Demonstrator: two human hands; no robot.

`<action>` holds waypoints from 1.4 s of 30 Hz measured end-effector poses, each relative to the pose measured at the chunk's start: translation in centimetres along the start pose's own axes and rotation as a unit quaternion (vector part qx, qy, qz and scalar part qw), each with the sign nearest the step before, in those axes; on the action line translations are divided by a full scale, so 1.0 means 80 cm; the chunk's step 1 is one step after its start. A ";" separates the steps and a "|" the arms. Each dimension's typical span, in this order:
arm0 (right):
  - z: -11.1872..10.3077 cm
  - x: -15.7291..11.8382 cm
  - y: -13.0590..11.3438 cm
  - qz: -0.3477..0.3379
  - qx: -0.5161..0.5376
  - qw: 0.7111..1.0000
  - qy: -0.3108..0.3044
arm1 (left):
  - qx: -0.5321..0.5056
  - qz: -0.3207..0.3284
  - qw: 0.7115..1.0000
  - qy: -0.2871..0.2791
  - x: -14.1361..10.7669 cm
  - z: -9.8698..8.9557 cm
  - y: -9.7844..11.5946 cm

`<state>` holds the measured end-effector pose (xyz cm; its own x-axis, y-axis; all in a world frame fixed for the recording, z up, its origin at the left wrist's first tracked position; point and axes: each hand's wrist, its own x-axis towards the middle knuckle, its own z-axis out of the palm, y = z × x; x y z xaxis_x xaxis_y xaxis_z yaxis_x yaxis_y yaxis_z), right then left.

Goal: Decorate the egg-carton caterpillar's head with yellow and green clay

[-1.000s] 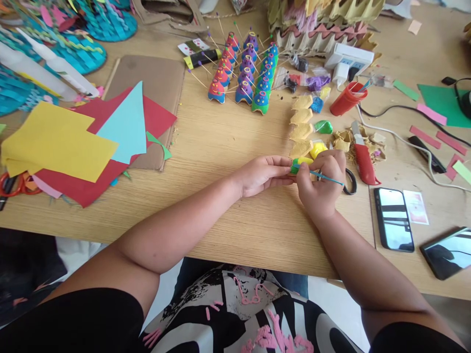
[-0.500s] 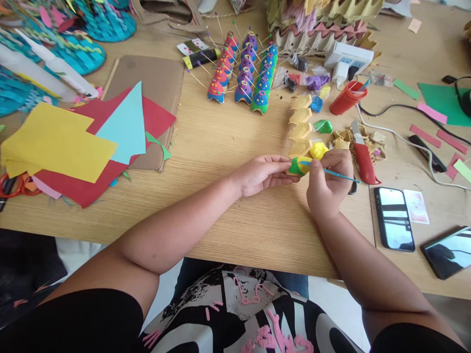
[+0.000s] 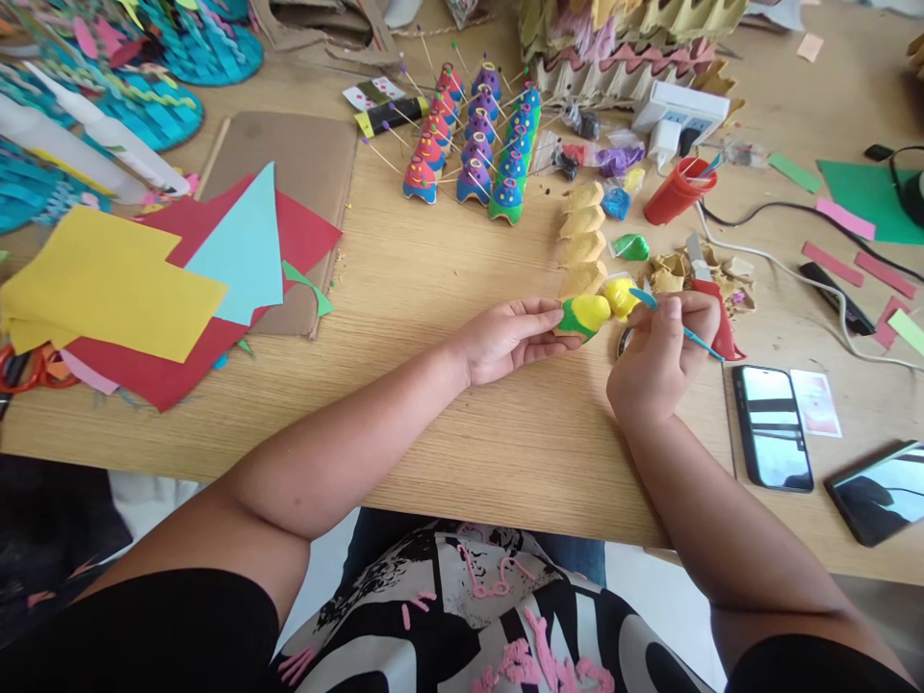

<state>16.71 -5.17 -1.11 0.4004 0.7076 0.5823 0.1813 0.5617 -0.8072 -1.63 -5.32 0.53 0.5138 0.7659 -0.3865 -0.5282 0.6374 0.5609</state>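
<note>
My left hand pinches the left edge of an egg-carton cup, coated yellow on top and green around its lower part. My right hand grips a thin blue modelling tool, its flat tip raised to the right of the cup and apart from it. Just behind lies a yellow lump of clay in a bag. A row of bare egg-carton cups runs away from the held one. Green clay sits beside that row.
Decorated egg-carton caterpillars with pins stand at the back. A red cup, a red-handled knife and phones lie to the right. Coloured paper and cardboard cover the left side.
My right hand has drawn the blue tool away from the cup, to the right and slightly up. The cup's yellow top now shows uncovered. My left hand keeps its hold.
</note>
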 end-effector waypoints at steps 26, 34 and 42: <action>0.007 -0.001 -0.027 0.486 0.276 0.794 -0.238 | -0.078 0.036 0.996 -0.022 -0.007 0.003 0.012; 0.007 -0.003 -0.019 0.471 0.321 0.790 -0.225 | -0.043 0.027 0.999 0.000 -0.003 0.004 0.007; 0.009 -0.003 -0.019 0.505 0.322 0.770 -0.220 | -0.002 0.045 0.999 0.026 -0.002 0.006 0.008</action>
<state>15.67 -5.87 0.03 -0.3231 0.9200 -0.2217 -0.5625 -0.3750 -0.7369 -1.74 -5.10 1.29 0.4287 0.8233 -0.3720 -0.5735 0.5662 0.5921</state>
